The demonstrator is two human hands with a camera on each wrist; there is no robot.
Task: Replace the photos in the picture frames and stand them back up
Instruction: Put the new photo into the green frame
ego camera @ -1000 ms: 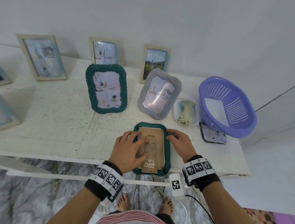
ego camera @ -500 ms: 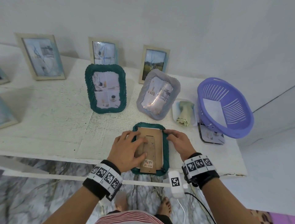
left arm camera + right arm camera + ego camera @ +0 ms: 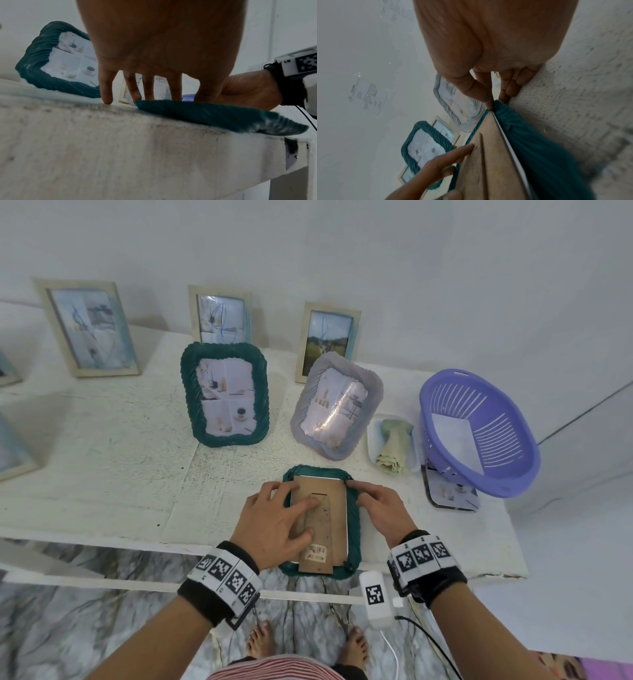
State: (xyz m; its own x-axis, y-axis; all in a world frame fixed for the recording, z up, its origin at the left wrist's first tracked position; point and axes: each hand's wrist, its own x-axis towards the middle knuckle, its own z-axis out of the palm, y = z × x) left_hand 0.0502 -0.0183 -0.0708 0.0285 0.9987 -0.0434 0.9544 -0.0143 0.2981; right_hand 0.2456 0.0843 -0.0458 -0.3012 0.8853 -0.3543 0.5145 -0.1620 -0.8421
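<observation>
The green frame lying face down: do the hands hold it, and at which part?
Left hand presses flat on the cardboard back. Right hand pinches the face-down green frame at its far right corner.

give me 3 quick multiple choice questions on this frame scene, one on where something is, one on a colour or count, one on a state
1. Where is the basket?
A. right end of the table
B. on the floor
C. left end of the table

2. How many green frames are on the table?
A. one
B. two
C. four

3. How does the near green frame lie?
A. standing upright
B. face down, back board up
C. inside the basket

Answers:
1 A, it sits right of the cloth.
2 B, one standing, one flat.
3 B, the left hand presses its board while the right hand is at its far right corner.
</observation>
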